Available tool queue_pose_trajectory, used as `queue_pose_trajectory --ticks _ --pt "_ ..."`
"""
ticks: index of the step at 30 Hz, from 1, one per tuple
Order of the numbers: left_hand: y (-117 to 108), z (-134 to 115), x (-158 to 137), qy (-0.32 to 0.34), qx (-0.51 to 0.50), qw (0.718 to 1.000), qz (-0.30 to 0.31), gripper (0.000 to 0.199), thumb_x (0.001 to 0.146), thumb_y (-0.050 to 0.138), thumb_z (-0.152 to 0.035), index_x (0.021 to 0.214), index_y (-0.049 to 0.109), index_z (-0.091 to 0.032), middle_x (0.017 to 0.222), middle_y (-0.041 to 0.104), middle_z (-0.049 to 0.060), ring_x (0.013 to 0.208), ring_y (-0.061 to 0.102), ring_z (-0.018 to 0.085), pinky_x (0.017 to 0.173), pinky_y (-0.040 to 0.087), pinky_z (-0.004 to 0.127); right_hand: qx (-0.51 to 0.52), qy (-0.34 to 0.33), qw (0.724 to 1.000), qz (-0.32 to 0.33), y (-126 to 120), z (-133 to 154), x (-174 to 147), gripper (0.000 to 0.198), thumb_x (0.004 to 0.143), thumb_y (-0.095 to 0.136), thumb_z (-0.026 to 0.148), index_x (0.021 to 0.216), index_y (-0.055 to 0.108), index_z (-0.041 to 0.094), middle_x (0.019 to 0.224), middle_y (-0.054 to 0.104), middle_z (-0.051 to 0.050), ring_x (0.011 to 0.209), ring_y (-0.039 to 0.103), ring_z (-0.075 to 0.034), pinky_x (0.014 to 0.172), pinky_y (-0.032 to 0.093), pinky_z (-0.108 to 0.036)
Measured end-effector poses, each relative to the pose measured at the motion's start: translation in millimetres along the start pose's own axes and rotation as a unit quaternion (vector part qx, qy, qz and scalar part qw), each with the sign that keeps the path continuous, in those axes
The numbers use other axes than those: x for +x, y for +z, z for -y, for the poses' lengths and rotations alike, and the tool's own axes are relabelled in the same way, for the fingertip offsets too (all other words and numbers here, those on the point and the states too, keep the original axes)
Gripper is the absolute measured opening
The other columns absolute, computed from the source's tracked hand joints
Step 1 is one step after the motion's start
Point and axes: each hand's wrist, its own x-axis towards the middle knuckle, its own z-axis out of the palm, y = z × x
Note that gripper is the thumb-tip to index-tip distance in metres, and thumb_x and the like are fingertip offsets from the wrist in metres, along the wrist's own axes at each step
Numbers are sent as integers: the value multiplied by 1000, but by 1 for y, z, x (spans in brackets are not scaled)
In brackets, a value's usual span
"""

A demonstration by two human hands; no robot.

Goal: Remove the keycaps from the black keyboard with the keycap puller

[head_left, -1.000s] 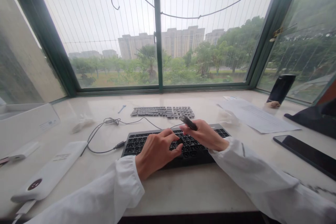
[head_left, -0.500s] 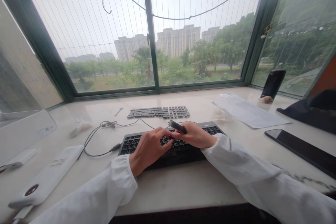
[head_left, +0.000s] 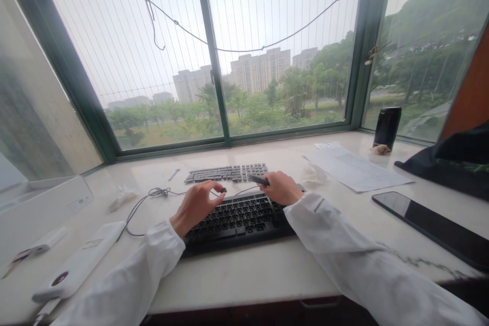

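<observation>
Pinching a small dark blocky piece [head_left: 223,190] with the left hand [head_left: 196,204] over the far edge of a black rectangular keyboard [head_left: 244,211], near the front edge of the white worktop [head_left: 237,280], and gripping a slim black rod-shaped tool [head_left: 259,180] in the right hand [head_left: 280,188] above the keyboard's far right corner.

Readable text: none | white box [head_left: 40,216]: label [head_left: 79,203] is blurred | power bank [head_left: 82,267]: print [head_left: 93,243] too small | paper sheet [head_left: 355,167]: lines illegible
</observation>
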Motion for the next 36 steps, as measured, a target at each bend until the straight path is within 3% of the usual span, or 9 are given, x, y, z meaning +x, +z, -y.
queue_pose_trajectory --ticks 6,16,25,36 --pt "0 23 31 2 74 995 63 24 85 54 -39 91 69 -21 93 72 2 83 66 20 77 49 29 -1 28 1000 5 -1 -7 3 30 84 45 38 87 70 22 86 69 -9 77 63 -22 61 37 -27" --pt "37 39 76 -26 126 978 164 18 83 57 -30 93 71 -25 96 72 3 87 65 21 73 46 29 4 36 999 2 -3 -8 1 27 84 48 37 88 70 22 89 69 -9 79 65 -22 63 40 -27" --pt "48 40 85 -51 144 970 190 18 83 57 -31 92 72 -26 97 72 3 89 64 21 76 45 29 -8 31 999 7 -2 -8 1 28 84 47 37 89 71 22 91 70 -9 81 65 -22 66 41 -28" --pt "55 40 85 -39 148 974 168 19 82 58 -30 91 73 -26 92 73 5 85 65 23 73 46 30 -7 23 1000 -1 -1 -8 1 28 85 48 37 86 70 20 88 69 -10 79 65 -23 63 40 -28"
